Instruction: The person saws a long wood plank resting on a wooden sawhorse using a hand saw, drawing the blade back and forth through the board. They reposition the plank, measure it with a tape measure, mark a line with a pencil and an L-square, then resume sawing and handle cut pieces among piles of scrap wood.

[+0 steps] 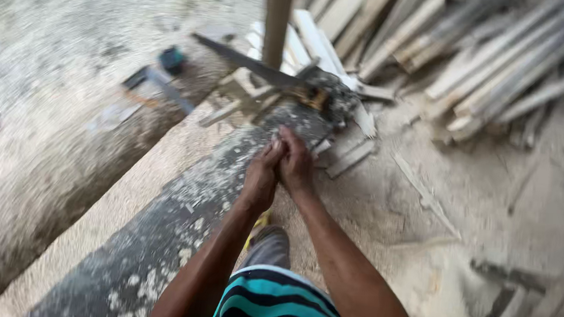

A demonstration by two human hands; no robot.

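My left hand and my right hand are pressed together palm to palm in front of me, fingers closed and pointing forward. Nothing shows between them, though the view is blurred. They hover over a long dark log speckled with sawdust. Just beyond the fingertips, at the log's far end, lies a chainsaw with its bar pointing left. My striped teal and black shorts and one foot are below the hands.
A second pale log lies to the left, with a small teal object and a flat tool on it. A wooden post rises behind the chainsaw. Stacked slats fill the upper right; sawdust covers the ground.
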